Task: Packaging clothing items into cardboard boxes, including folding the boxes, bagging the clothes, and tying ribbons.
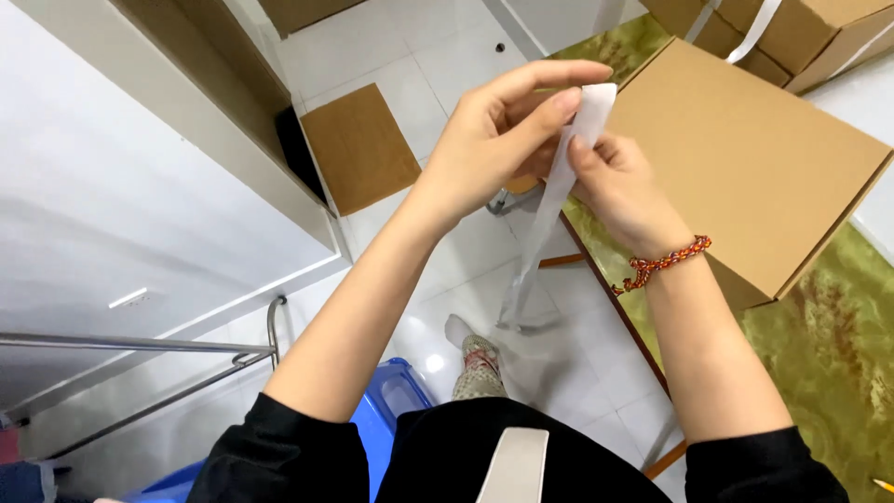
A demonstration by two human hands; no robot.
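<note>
A long white strip of paper or tape backing (551,200) hangs down from between both hands toward the floor. My left hand (498,135) pinches its upper end with thumb and forefinger. My right hand (619,186), with a red beaded bracelet (663,263) at the wrist, grips the same strip just below and to the right. Both hands are raised in front of a closed brown cardboard box (754,158) that lies on a table with a green marbled cover (838,345).
More cardboard boxes (792,33) with white strips stand at the top right. A flat piece of cardboard (358,144) lies on the white tiled floor. A blue plastic stool (386,410) is under me, my foot (480,368) on the floor. A white wall (112,205) and metal rail (140,346) are left.
</note>
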